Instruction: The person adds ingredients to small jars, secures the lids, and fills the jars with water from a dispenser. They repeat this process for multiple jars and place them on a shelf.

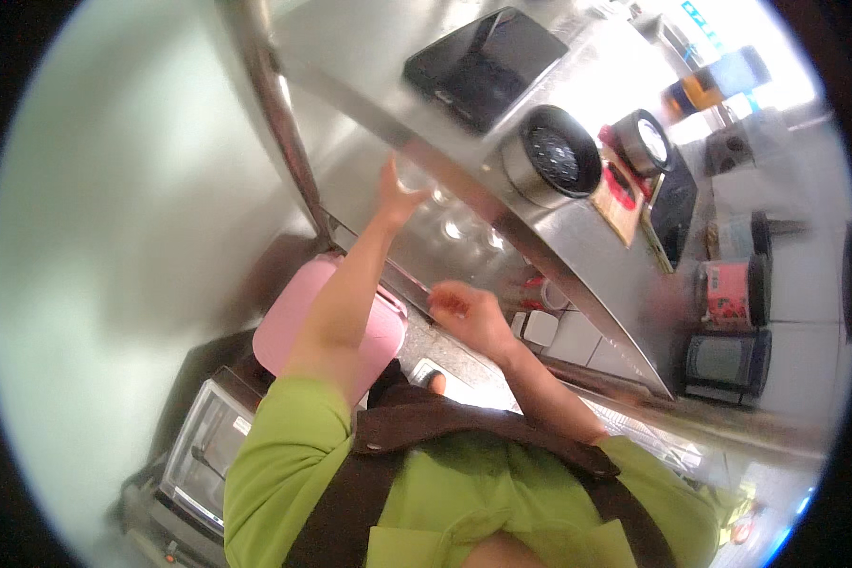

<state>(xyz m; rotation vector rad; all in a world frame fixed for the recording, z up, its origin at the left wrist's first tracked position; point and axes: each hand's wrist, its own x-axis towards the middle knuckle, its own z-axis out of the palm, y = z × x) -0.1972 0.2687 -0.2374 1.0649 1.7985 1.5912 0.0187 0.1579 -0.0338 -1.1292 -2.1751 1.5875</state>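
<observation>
My left hand (401, 195) reaches under the front edge of the stainless steel counter (582, 248), thumb and fingers spread. A pale, see-through round shape (412, 176) lies between them; it looks like a clear cup, but blur hides whether I grip it. Bright round glints (453, 228) show on the lower metal shelf (426, 245) beside this hand. Nearer my body, my right hand (468, 316) is loosely curled beside the shelf's front edge, with nothing visible in it. Below my left forearm stands a pink lidded bin (291, 323).
On the counter stand a black flat device (486, 67), a steel round container (550, 156), a smaller one (642, 142) and a wooden board (621, 213). A pale wall (135, 199) bounds the left side. A clear-fronted box (209, 447) sits at lower left.
</observation>
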